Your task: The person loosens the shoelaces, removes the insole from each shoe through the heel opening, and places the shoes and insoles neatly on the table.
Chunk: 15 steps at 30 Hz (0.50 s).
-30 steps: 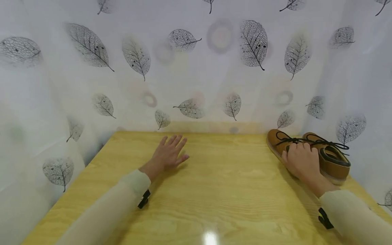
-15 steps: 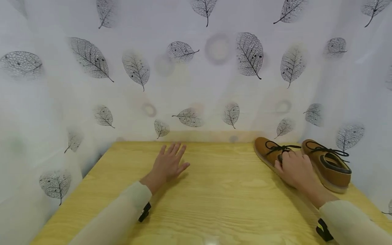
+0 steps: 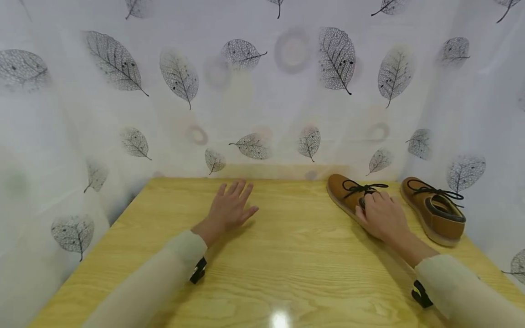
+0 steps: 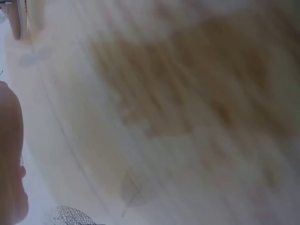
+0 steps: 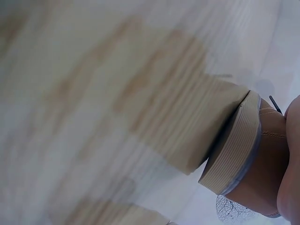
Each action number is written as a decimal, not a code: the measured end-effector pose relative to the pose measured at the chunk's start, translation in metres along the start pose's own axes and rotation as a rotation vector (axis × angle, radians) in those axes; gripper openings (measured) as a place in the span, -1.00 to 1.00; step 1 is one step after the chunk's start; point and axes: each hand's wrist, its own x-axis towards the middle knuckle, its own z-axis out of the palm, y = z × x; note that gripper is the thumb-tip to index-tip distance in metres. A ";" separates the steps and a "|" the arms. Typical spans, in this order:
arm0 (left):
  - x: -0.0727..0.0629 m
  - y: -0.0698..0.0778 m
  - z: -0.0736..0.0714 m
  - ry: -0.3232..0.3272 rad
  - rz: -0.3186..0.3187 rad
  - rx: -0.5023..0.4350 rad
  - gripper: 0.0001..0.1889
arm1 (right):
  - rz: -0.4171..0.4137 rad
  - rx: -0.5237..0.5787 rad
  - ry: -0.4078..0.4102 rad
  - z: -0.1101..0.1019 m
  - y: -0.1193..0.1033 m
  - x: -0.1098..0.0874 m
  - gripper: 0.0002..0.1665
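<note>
My right hand (image 3: 384, 217) grips a brown lace-up shoe (image 3: 341, 190) at its ankle opening, fingers curled over the black-lined collar. The toe of this shoe points away and to the left, and its black laces are tied in a bow. Its ribbed pale sole (image 5: 234, 150) shows in the right wrist view, with a dark gap between the heel and the wood. To the right stands a matching brown shoe (image 3: 447, 224), upright and apart from the held one. On the left side of the table, my left hand (image 3: 229, 209) lies palm down with spread fingers, holding nothing.
The light wooden table (image 3: 287, 255) reaches back to a white curtain (image 3: 254, 100) printed with dark leaf shapes. This curtain also hangs along both sides. The second shoe stands near the table's right edge.
My right hand has moved the held shoe to the left, widening the space between it and the other shoe. The left hand stays nearly in place.
</note>
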 end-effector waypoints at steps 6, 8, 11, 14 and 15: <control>0.001 0.007 -0.002 -0.003 0.010 0.023 -0.21 | -0.011 0.023 -0.032 -0.003 -0.006 0.002 -0.62; 0.001 0.008 -0.001 0.003 0.016 0.029 -0.20 | -0.016 0.030 -0.046 -0.003 -0.008 0.003 -0.61; 0.001 0.009 0.001 0.003 0.026 0.035 -0.20 | -0.022 0.035 -0.049 -0.002 -0.010 0.004 -0.60; 0.004 0.010 0.004 0.027 0.043 0.034 -0.21 | -0.026 0.043 -0.041 -0.002 -0.011 0.006 -0.61; 0.005 0.010 0.004 0.028 0.047 0.036 -0.21 | -0.027 0.047 -0.041 -0.002 -0.012 0.007 -0.61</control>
